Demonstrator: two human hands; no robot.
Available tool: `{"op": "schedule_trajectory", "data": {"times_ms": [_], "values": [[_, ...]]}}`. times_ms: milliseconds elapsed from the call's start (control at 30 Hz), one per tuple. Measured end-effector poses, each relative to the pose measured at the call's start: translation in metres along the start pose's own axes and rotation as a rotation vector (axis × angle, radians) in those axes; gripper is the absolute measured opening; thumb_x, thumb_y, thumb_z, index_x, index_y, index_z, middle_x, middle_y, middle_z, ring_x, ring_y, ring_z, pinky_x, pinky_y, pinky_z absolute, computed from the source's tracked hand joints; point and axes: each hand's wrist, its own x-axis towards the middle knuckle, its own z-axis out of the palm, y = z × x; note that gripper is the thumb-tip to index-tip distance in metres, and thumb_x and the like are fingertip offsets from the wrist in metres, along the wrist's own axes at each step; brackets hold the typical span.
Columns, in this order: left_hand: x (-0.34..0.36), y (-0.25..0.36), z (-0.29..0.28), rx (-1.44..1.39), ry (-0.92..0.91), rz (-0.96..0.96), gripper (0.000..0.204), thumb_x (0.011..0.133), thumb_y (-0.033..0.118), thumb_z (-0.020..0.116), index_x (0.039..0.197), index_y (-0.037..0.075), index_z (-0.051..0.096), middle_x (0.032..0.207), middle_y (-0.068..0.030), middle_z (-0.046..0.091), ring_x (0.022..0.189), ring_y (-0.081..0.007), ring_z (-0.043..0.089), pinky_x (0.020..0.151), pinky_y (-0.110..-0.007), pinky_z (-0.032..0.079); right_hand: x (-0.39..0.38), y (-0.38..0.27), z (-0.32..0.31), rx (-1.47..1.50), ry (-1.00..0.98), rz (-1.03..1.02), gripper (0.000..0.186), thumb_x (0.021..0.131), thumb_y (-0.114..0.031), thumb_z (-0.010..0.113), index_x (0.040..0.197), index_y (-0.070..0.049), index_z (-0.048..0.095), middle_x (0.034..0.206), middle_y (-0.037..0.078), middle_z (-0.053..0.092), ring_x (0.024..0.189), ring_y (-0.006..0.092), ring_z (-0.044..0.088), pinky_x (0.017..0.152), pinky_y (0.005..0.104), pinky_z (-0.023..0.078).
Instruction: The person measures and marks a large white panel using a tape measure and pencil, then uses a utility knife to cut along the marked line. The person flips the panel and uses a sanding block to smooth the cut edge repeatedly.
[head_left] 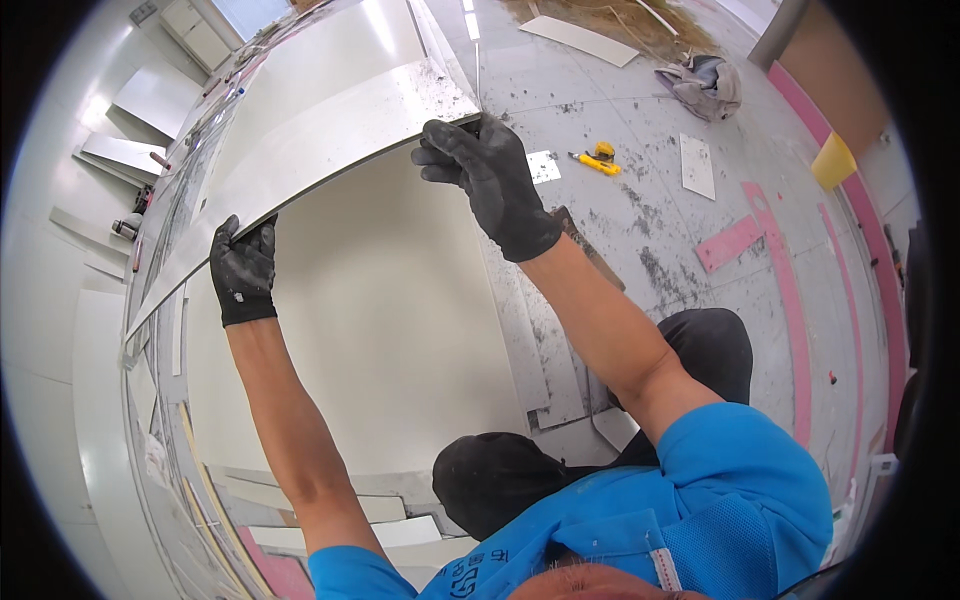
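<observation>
A long, pale, flat panel (330, 150) is tilted up off the floor, with dark dust near its right corner. My left hand (245, 265), in a black work glove, is closed on the panel's near edge, toward its left part. At the right corner, my gloved right hand (490, 180) pinches the same panel; some of its fingers are hidden behind or under the edge. Beneath and nearer to me lies a large cream-white sheet (370, 330), between my two forearms.
A yellow utility knife (598, 164) and yellow tape measure (604, 150) lie on the dusty floor at right. Beyond are a crumpled grey cloth (703, 87) and a white offcut (697, 166). Pink strips (783, 300) run along the right. More pale panels (160, 98) lean at left.
</observation>
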Motion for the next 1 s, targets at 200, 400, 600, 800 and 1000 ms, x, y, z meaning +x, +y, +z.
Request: {"op": "schedule_trajectory", "data": {"times_ms": [200,400,600,800,1000], "values": [[-0.005,-0.008,0.012,0.021,0.064,0.048,0.032,0.093,0.016,0.054,0.117,-0.006,0.055,0.108,-0.0225,0.068,0.089,-0.0326,0.071,0.069,-0.035,0.065,0.001,0.002,-0.003,0.013,-0.006,-0.018,0.037,0.089,-0.021,0.073,0.105,0.005,0.052,0.092,0.011,0.064,0.082,0.0161,0.067,0.074,0.0268,0.058],[-0.008,-0.009,0.01,0.024,0.064,0.052,0.027,0.093,0.015,0.055,0.112,-0.004,0.059,0.103,-0.0186,0.07,0.092,-0.0305,0.071,0.072,-0.036,0.064,0.002,0.004,-0.004,0.021,0.005,-0.008,0.035,0.089,-0.02,0.073,0.103,0.005,0.053,0.092,0.011,0.064,0.081,0.016,0.068,0.072,0.0266,0.058],[-0.009,-0.01,0.01,0.024,0.088,0.055,0.027,0.092,0.015,0.056,0.112,-0.003,0.059,0.104,-0.0179,0.071,0.092,-0.0298,0.071,0.075,-0.036,0.064,0.0,0.003,-0.003,0.016,0.016,0.004,0.035,0.089,-0.02,0.073,0.103,0.005,0.053,0.093,0.011,0.064,0.081,0.0162,0.067,0.072,0.0266,0.058],[-0.009,-0.013,0.006,0.022,0.077,0.043,0.03,0.093,0.015,0.055,0.116,-0.003,0.058,0.107,-0.0185,0.07,0.092,-0.031,0.071,0.075,-0.034,0.063,-0.004,0.0,-0.001,0.001,0.035,0.019,0.034,0.088,-0.018,0.073,0.103,0.005,0.053,0.093,0.011,0.064,0.081,0.0158,0.067,0.072,0.0265,0.058],[-0.016,-0.021,0.011,0.025,0.137,0.073,0.03,0.093,0.016,0.056,0.115,-0.003,0.055,0.106,-0.0189,0.068,0.095,-0.0306,0.069,0.076,-0.036,0.062,-0.006,0.011,-0.013,-0.028,-0.017,-0.009,0.041,0.097,-0.038,0.058,0.102,0.002,0.054,0.087,0.012,0.064,0.079,0.017,0.067,0.068,0.0268,0.057]]}}
